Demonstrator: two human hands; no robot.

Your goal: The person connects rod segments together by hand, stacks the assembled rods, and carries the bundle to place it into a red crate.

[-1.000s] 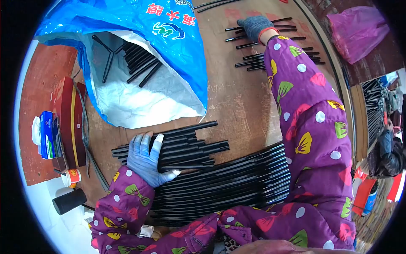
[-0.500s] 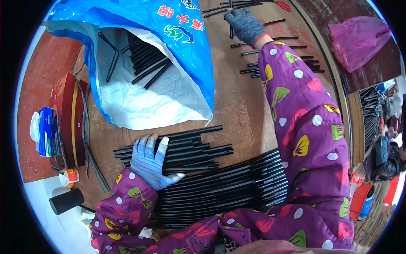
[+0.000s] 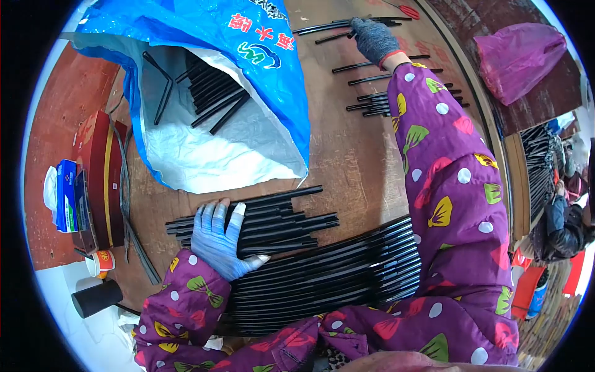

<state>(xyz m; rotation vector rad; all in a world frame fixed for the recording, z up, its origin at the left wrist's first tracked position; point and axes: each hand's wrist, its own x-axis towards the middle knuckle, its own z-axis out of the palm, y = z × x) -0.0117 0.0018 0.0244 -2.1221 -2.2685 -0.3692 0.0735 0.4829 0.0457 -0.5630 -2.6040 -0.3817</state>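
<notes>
My left hand (image 3: 218, 239), in a pale blue glove with white-wrapped fingertips, lies spread on a loose bundle of black rods (image 3: 285, 223). Below it a wide row of black rods (image 3: 322, 273) lies side by side, partly covered by my sleeves. At the far side of the table my right hand (image 3: 375, 42), in a grey glove, has its fingers closed on a black rod (image 3: 333, 38). Other long rods (image 3: 319, 28) lie just beside it. Nearer, several spaced rods (image 3: 365, 79) are partly hidden by my right sleeve.
A blue and white bag (image 3: 217, 164) lies open at the upper left with black rods inside. Left are a dark red box (image 3: 99, 180), a tissue box (image 3: 66, 195), a cup (image 3: 102, 263) and a black cylinder (image 3: 97, 299). A pink bag (image 3: 520, 62) and another person (image 3: 561, 229) are right.
My right hand first moved left and away with a rod held crosswise, then slightly right; that rod now lies nearly in line with the far rods. My left hand has stayed on the bundle.
</notes>
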